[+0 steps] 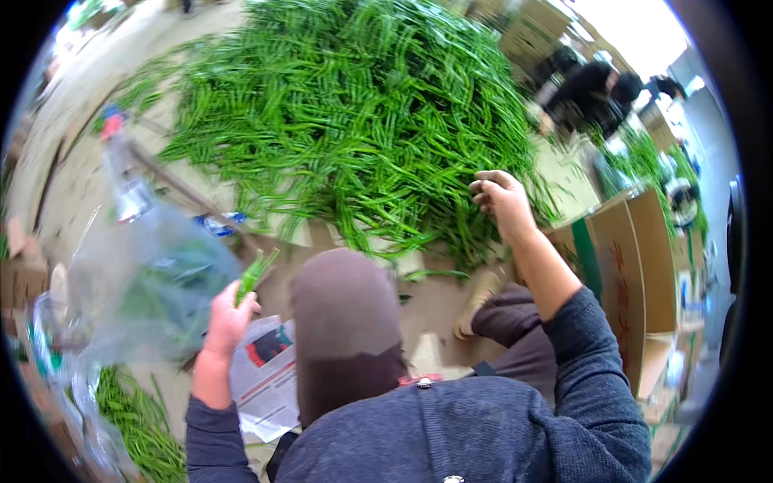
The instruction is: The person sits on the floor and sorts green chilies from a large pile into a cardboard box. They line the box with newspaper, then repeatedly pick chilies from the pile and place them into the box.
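A broad heap of long green chili peppers (362,115) lies on the floor before me. My left hand (231,317) grips a few green peppers (256,275) upright, beside a clear plastic bag (163,253) with green contents dimly visible through it. Over the heap's near right edge is my right hand (500,199), its fingers loosely bent and apart, with nothing visible in them. Whether its fingertips touch the peppers is hard to tell.
To my right stands a cardboard box (622,265) with green tape. A printed sheet (269,374) lies by my left knee. More peppers (139,422) are at lower left. Another person (589,90) in dark clothes bends down beyond the heap, near stacked cartons (531,36).
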`<act>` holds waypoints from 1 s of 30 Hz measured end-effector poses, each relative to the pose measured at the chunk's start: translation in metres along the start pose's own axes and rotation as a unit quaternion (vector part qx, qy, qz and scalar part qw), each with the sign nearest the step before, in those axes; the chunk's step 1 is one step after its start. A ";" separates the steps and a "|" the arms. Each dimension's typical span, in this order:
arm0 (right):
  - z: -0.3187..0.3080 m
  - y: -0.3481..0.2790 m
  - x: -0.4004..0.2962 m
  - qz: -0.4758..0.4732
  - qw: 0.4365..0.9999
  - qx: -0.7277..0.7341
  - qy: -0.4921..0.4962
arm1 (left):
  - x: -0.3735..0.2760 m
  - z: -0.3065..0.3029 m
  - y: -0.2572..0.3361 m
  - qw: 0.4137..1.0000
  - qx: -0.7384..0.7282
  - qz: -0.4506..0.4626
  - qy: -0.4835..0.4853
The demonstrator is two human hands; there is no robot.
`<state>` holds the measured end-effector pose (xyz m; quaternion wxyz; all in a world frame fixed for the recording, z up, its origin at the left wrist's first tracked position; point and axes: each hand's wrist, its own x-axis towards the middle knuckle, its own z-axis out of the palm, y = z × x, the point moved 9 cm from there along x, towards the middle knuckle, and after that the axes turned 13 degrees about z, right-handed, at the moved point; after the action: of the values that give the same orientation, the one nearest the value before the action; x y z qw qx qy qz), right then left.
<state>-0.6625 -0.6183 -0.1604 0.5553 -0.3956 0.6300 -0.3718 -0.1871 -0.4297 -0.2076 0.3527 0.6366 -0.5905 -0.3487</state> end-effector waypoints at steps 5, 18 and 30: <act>-0.102 0.148 0.061 0.122 0.988 -0.068 0.070 | 0.113 0.099 0.032 0.982 0.038 0.134 -0.126; 0.056 0.290 0.151 -0.172 0.707 -0.685 -0.043 | 0.249 0.271 -0.001 0.877 -0.405 -0.140 -0.220; -0.002 0.181 0.152 0.186 0.973 0.055 -0.125 | 0.230 0.291 -0.012 0.814 -0.473 -0.218 -0.256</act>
<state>-0.6909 -0.6821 -0.3861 0.7099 -0.2841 0.5968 -0.2434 -0.4173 -0.6698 -0.3723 0.3609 0.3911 -0.2671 -0.8034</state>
